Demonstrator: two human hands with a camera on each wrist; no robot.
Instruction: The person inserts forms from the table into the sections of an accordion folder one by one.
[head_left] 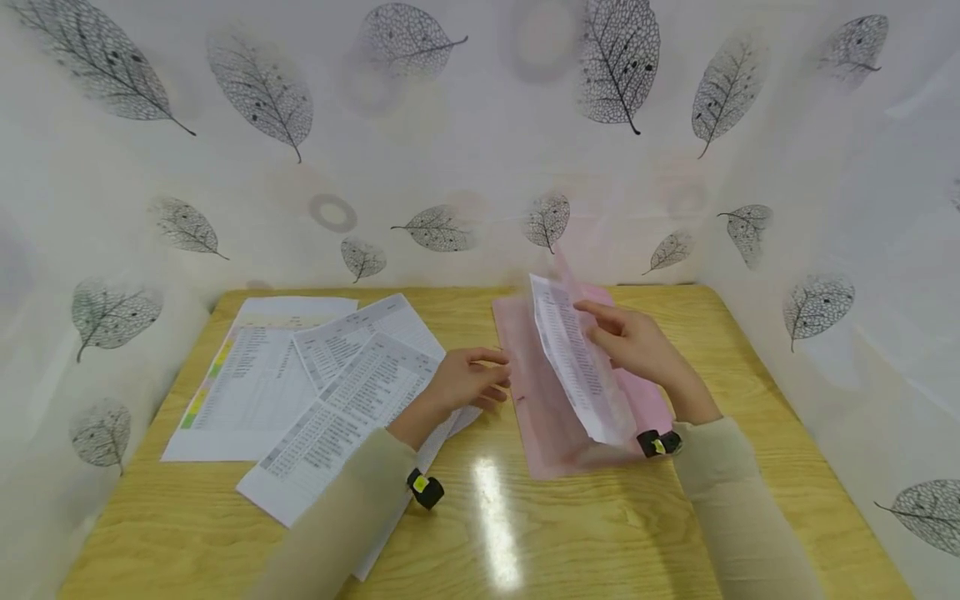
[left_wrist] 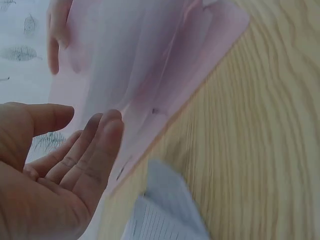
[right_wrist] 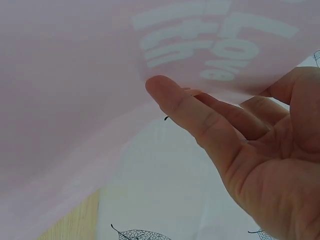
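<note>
Across the table (head_left: 600, 533) I see the right hand (head_left: 637, 346) pinching the pink folder (head_left: 542, 425) by one leaf, likely to part its pages, left hand (head_left: 463, 383) empty, thumb and fingertips apart.

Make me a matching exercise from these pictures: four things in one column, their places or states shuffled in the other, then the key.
Column 1
1. left hand
2. right hand
3. pink folder
4. sheet with yellow and green marks

Column 2
A. at the left side of the table
B. grips a raised cover
C. holds nothing
D. bears pale lettering that includes "Love"

Pairs: 1-C, 2-B, 3-D, 4-A
</note>
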